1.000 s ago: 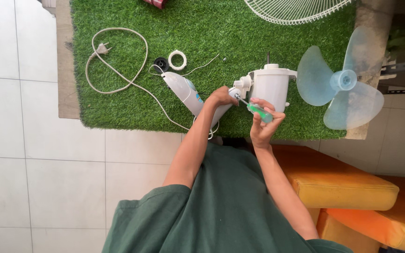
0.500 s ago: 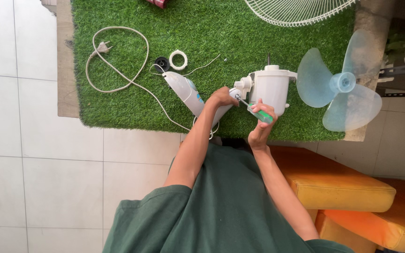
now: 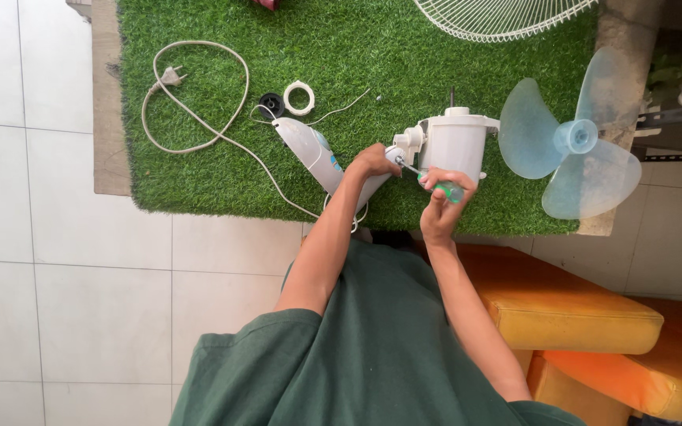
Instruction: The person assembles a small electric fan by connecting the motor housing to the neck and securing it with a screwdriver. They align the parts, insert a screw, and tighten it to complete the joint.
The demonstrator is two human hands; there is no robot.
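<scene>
A green-handled screwdriver w/ metal shaft (image 3: pixel 436 184) is clamped in the right hand (image 3: pixel 440 207), centre of frame, tip set at the joint between the white plastic fan motor housing (image 3: pixel 455 146) and the white fan neck w/ blue panel (image 3: pixel 316 156). The left hand (image 3: pixel 371 162) is closed over that neck just beside the joint. Translucent blue fan blades (image 3: pixel 574 138) are seen at right, a beige power cord w/ plug (image 3: pixel 191 95) upper left, all on green artificial turf (image 3: pixel 357 47).

Bright daylight, sharp, soft shadows, no glare
</scene>
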